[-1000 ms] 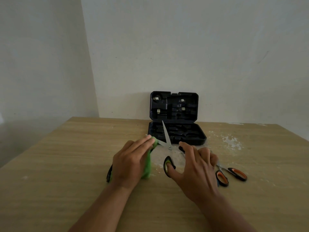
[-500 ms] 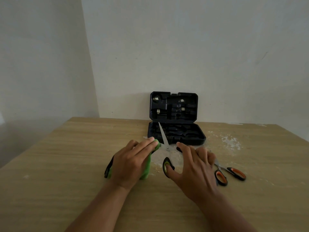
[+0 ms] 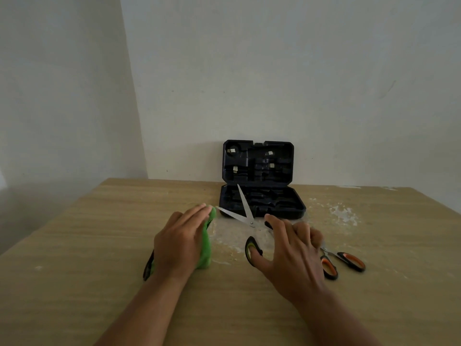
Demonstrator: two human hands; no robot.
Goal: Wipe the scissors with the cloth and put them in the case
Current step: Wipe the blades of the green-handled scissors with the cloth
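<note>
Steel scissors with green-black handles [image 3: 245, 216] lie splayed before the open black plastic case [image 3: 259, 186]; I see my flat left hand [image 3: 180, 242] pressing the green cloth [image 3: 205, 248], right hand [image 3: 290, 255] thumb-hooking a handle (wiping underway, casing remains).

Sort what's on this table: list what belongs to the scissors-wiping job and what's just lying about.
Job:
- open steel-bladed scissors with green-and-black handles
- bright green cloth under the left hand
- open black plastic case
- right hand on the handles

Lying about:
- orange-and-black-handled scissors
- white powdery residue
</note>
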